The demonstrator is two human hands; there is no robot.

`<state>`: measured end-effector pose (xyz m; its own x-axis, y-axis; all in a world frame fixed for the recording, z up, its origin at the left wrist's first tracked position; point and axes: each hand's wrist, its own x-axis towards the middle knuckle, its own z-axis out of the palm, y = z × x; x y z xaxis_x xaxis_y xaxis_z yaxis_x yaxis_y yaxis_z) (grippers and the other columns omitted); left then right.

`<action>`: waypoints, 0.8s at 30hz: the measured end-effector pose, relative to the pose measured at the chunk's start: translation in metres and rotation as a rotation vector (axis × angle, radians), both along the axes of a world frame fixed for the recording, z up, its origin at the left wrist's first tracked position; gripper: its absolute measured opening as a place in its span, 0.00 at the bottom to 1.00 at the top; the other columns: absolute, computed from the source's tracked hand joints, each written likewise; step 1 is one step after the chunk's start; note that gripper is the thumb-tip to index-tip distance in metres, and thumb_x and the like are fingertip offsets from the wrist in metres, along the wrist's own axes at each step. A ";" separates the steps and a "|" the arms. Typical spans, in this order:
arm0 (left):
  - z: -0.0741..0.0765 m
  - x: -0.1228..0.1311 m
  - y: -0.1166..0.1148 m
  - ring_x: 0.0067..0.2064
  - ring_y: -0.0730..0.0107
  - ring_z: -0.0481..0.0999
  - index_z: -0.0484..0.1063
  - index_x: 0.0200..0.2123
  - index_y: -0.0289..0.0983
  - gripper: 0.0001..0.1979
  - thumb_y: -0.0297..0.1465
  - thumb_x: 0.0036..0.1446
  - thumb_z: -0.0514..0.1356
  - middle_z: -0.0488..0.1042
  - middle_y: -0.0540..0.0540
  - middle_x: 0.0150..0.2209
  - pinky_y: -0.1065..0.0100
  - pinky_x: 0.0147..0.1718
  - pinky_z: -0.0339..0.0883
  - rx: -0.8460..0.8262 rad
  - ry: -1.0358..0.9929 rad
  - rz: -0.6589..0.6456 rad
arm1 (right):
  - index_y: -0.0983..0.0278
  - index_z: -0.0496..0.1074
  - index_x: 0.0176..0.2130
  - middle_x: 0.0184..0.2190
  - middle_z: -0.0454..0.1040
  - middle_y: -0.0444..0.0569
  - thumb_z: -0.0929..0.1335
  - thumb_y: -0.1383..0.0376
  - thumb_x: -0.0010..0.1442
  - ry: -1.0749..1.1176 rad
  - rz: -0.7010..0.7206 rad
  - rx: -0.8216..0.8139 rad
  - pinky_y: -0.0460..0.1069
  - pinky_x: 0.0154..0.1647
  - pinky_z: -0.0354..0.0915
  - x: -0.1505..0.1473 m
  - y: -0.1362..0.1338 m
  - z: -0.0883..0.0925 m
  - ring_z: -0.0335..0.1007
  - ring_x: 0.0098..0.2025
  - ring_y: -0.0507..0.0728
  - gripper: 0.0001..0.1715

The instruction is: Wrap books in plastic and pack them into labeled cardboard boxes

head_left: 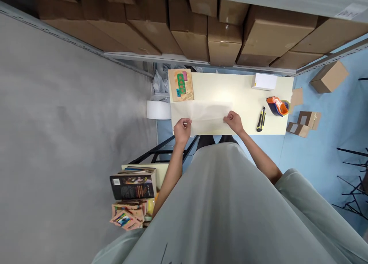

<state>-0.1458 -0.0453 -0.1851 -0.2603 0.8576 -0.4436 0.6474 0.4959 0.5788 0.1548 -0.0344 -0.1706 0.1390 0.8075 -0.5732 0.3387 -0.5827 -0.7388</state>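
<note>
A thin, pale wrapping sheet (211, 112) stretches across the near left part of the cream table, and I cannot tell if it is foam or paper. My left hand (182, 132) pinches its near edge, fingers closed. Further right, my right hand (234, 122) has the near right corner between thumb and fingers. A white roll (158, 110) sits at the table's left edge, in line with the sheet. Just beyond the sheet, at the back left, lies a tan book (180, 86) with a green and pink cover.
On the table (238, 91) are a white box (264, 81), a yellow-black utility knife (261, 119) and an orange tape dispenser (278, 105). Cardboard boxes (225, 41) fill the shelf above. Stacked books (133, 185) stand at my left; small cartons (304, 124) lie on the right floor.
</note>
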 end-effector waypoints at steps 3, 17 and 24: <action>0.011 0.044 0.007 0.35 0.63 0.81 0.84 0.47 0.38 0.10 0.35 0.70 0.64 0.86 0.46 0.38 0.63 0.45 0.73 0.003 0.008 -0.055 | 0.55 0.59 0.29 0.22 0.61 0.35 0.70 0.59 0.54 0.016 -0.035 0.031 0.48 0.34 0.61 0.049 -0.004 0.003 0.60 0.29 0.53 0.13; -0.050 0.174 0.032 0.49 0.54 0.86 0.84 0.44 0.40 0.10 0.26 0.71 0.61 0.89 0.41 0.49 0.58 0.55 0.76 -0.186 0.062 -0.278 | 0.57 0.70 0.34 0.34 0.82 0.47 0.73 0.60 0.60 -0.252 -0.065 -0.112 0.55 0.49 0.75 0.162 -0.018 -0.043 0.82 0.41 0.62 0.08; -0.073 0.170 0.023 0.52 0.56 0.86 0.84 0.53 0.39 0.13 0.28 0.66 0.66 0.85 0.39 0.57 0.57 0.60 0.77 -0.201 -0.072 -0.355 | 0.63 0.77 0.54 0.58 0.82 0.63 0.72 0.61 0.65 -0.453 -0.050 -0.167 0.64 0.66 0.74 0.146 -0.014 -0.052 0.80 0.61 0.70 0.19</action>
